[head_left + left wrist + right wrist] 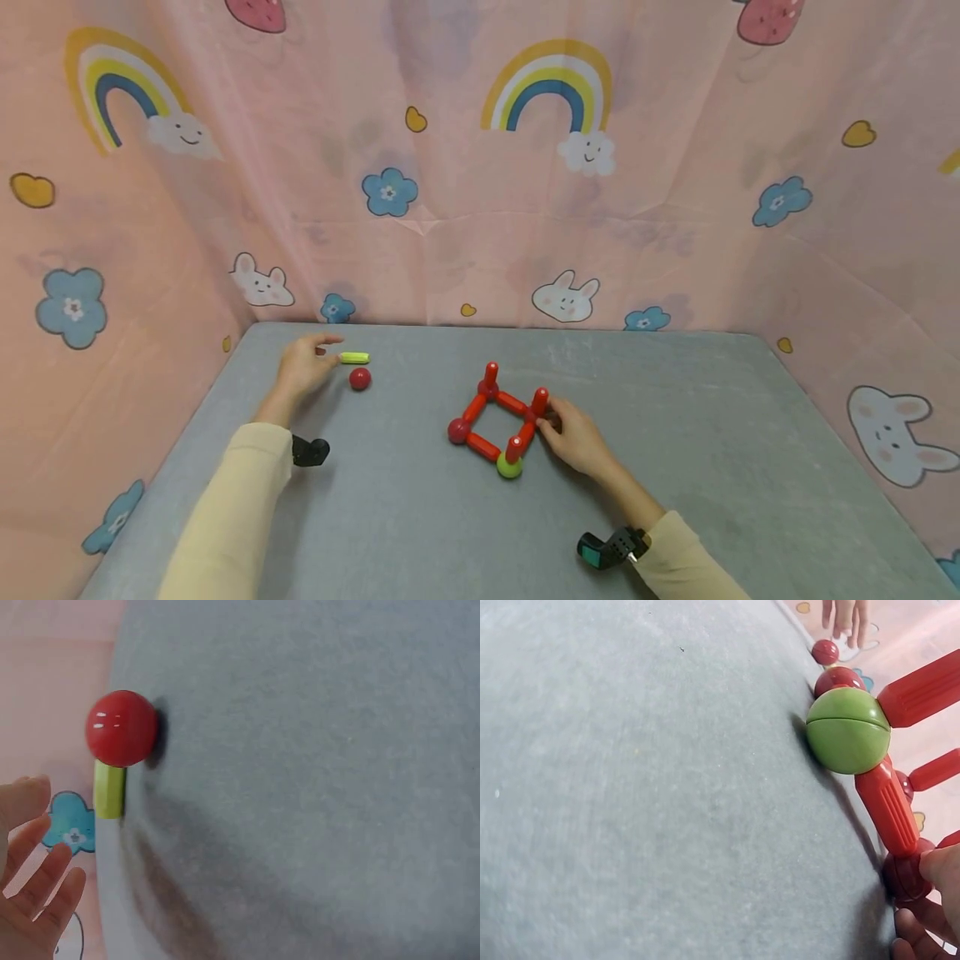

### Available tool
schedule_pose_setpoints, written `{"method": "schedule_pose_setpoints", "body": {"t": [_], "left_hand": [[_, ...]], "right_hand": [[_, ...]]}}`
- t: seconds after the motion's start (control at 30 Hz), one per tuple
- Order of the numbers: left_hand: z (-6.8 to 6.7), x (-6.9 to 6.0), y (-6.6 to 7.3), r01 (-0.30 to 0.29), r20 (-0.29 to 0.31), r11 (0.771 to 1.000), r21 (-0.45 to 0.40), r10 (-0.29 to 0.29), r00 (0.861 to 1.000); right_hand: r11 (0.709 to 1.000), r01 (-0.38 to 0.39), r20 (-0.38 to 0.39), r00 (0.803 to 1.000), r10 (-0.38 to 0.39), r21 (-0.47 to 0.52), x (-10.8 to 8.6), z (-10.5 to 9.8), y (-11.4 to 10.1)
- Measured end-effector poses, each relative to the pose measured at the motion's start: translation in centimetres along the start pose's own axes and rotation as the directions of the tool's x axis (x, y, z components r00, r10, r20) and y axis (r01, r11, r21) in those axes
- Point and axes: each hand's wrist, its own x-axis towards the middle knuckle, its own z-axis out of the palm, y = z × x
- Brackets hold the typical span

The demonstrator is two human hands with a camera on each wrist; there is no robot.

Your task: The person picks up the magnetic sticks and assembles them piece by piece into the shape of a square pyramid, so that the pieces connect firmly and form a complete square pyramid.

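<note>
Stick frame (483, 447), its right ball (901, 880) pinched by the right hand (576, 437), wants steadying; left hand (302, 367), empty, loosely spread, should grasp the yellow stick (356, 358) mid-length.

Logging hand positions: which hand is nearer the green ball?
Right. The right hand grips the red ball joined to the green ball by a rod; the left hand is farther off, beside the yellow-green stick.

head view forward-down, wrist views close, table (405, 525) shared
</note>
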Motion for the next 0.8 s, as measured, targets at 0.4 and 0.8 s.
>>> {"method": "schedule_pose_setpoints", "body": {"t": [0.4, 0.8], "left_hand": [[2.3, 0.4, -0.6, -0.026, 0.088, 1.0, -0.017, 0.028, 0.996], [2.7, 0.4, -1.2, -0.016, 0.07, 0.999, 0.03, 0.014, 0.997]], "right_hand": [[1.0, 0.002, -0.015, 1.0, -0.002, 0.016, 0.1, 0.3, 0.2], [0.999, 0.019, -0.023, 1.0, -0.019, 0.032, -0.1, 0.2, 0.1]]}}
